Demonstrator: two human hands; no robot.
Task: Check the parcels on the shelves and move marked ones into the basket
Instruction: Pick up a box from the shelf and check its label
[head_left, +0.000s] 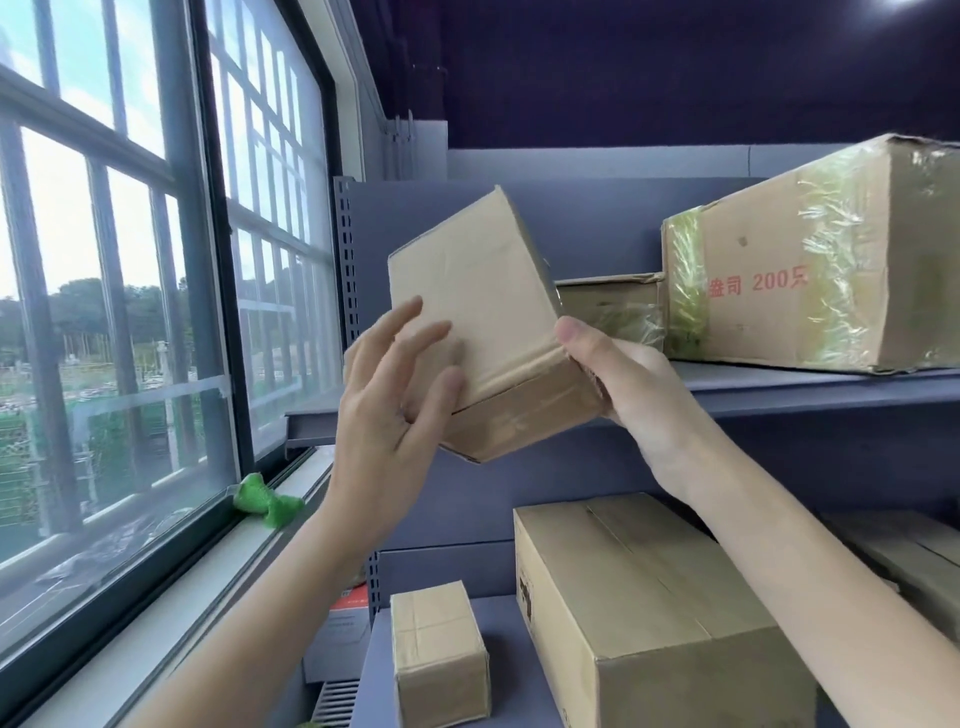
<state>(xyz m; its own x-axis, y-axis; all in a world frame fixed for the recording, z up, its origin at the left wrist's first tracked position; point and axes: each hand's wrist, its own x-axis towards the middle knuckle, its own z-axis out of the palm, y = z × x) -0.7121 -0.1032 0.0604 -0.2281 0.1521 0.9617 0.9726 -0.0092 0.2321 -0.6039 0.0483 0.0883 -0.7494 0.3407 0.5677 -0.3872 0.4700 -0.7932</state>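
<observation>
While the person stands before the shelf, a small cardboard parcel is held tilted in the air in front of its upper board. The right hand grasps the right lower corner with thumb on top; the left hand rests with loose, nearly straight fingers against the front face. I judge it light and stiff, the taped faces perhaps slippery, so holding by opposite edges seems safest. No mark is visible.
</observation>
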